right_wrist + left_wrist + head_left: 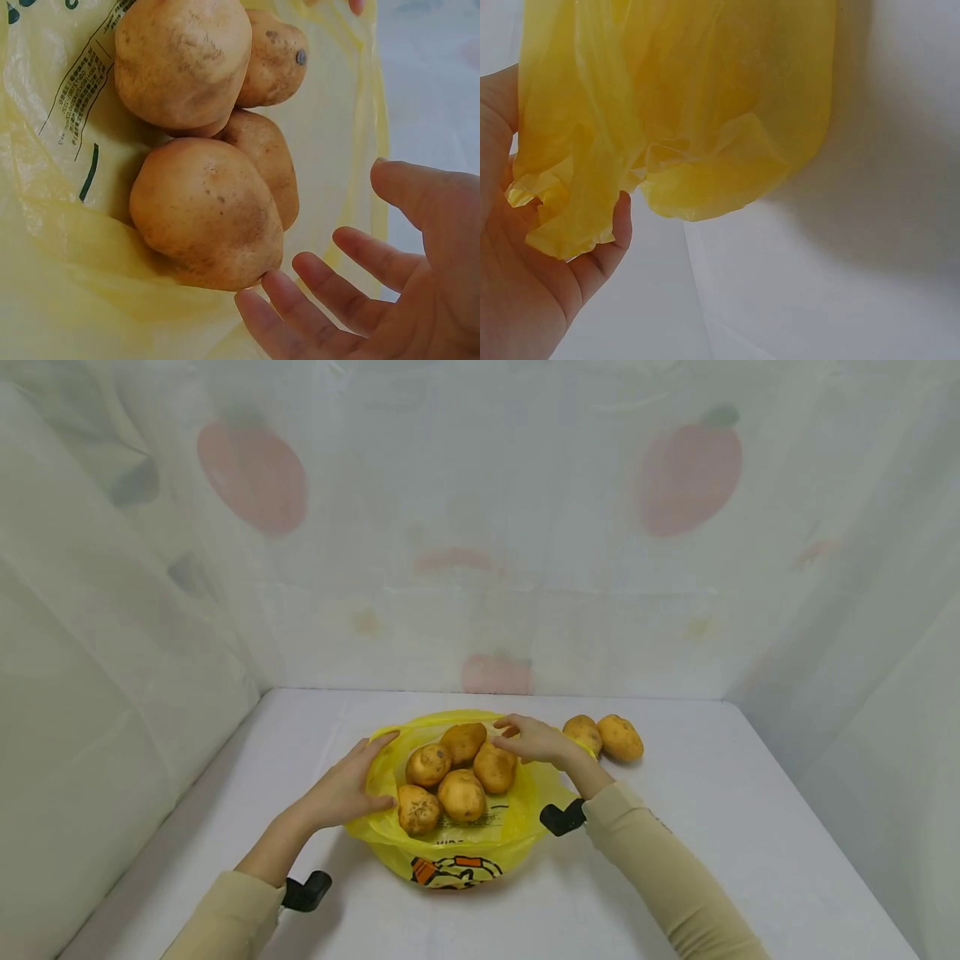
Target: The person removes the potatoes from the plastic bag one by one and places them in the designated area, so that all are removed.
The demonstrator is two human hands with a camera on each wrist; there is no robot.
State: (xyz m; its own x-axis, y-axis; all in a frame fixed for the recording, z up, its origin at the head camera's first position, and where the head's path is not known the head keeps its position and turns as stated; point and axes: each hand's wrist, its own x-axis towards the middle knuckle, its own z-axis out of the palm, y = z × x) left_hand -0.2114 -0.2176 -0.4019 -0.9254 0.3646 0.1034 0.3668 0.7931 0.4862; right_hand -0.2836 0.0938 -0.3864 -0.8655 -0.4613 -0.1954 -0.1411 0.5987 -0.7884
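Head view: table (765,827) carries a yellow bag (390,857) at mid-width, mouth up, just short of the far edge. Five potatoes (462,795) sit bunched inside it; two loose potatoes (621,738) lie side by side outside, between the bag and the table's far right corner. Left hand (347,789) is on the bag's left rim, thumb and fingers well apart, thumb just beside the front-left potato (418,812). Right hand (538,742) is over the right rear rim, fingers spread, grasping nothing. Key relation: the right-hand potato (495,770) lies just under those fingertips, toward the table's near edge – long axis running roughly near to far, right hand clearly the nearer.

Left wrist view: loose film of the bag hangs against the palm, fingers lightly bent around its edge, no pinch showing; film hides the contents.

Right wrist view: fingers and thumb released, spread apart – closest potato (206,214) lies up and left of the fingertips, long axis slanting down toward them. Fingertips overlap its edge here; can't tell if they touch. Printed text (84,86) shows on the bag behind.
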